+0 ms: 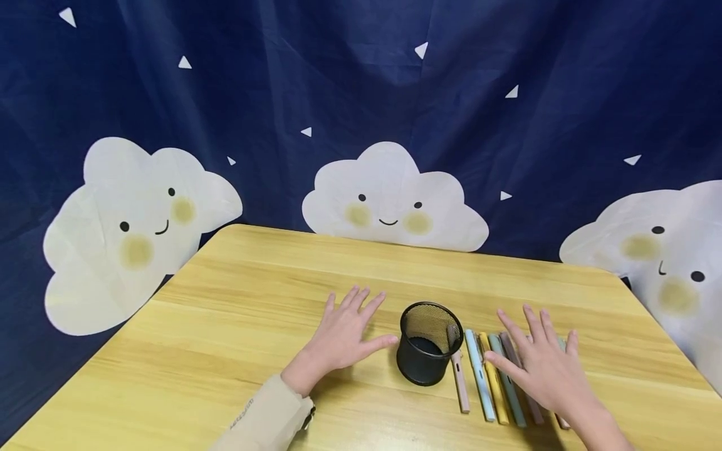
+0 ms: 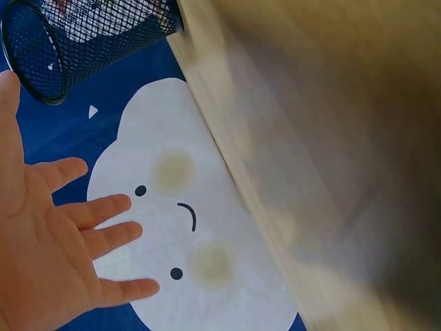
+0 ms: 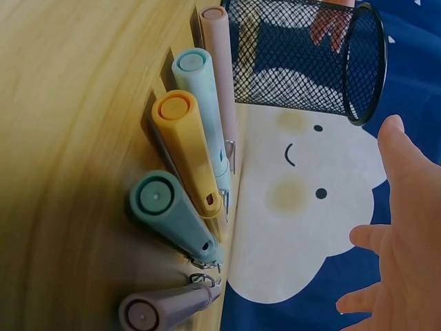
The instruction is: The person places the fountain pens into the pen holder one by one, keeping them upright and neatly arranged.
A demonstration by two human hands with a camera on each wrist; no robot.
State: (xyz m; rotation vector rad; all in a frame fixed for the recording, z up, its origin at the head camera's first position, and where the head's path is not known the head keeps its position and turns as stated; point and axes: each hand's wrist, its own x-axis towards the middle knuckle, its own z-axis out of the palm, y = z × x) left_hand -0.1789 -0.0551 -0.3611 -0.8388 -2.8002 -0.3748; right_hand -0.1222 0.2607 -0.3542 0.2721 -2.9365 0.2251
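A black mesh pen holder [image 1: 424,366] stands upright on the table between the two hands. My left hand [image 1: 344,335] is to its left, fingers spread and straight, the thumb pointing at the holder. To the right of the holder lies a row of pens: a pink pen [image 1: 460,383], a light blue pen [image 1: 479,376], a yellow pen [image 1: 495,385], a dark teal pen [image 1: 511,388] and a purple-grey pen [image 3: 162,314]. Over the row's right end hovers my right hand [image 1: 549,369], fingers spread, holding nothing and partly hiding further pens. The left wrist view shows the bare left palm [image 2: 48,255].
The wooden table [image 1: 237,300] has its far edge against a dark blue curtain [image 1: 350,75] printed with white clouds [image 1: 389,181] and small triangles. A beige sleeve [image 1: 271,413] covers the left forearm.
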